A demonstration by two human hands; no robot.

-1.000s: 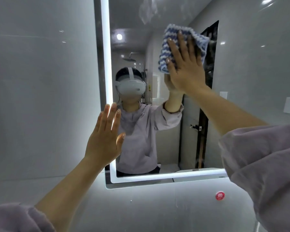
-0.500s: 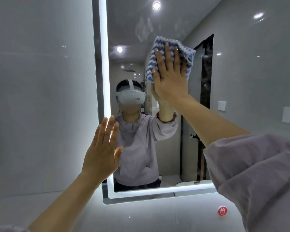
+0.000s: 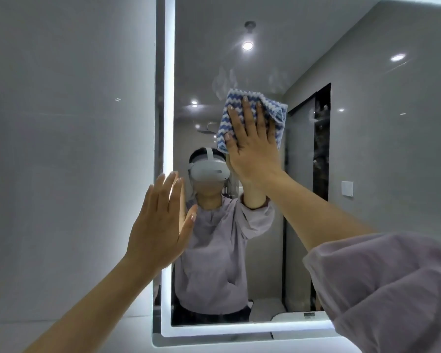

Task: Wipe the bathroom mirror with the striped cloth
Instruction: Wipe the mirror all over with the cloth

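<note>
Glossy grey wall tiles [image 3: 61, 149] fill the left side, while reflected recessed ceiling lights [image 3: 247, 45], a dark doorway [image 3: 322, 149] and a white wall switch [image 3: 347, 188] appear at right.

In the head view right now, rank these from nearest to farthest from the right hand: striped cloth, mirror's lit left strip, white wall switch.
1. striped cloth, under the right hand.
2. mirror's lit left strip, to its left.
3. white wall switch, lower right.
</note>
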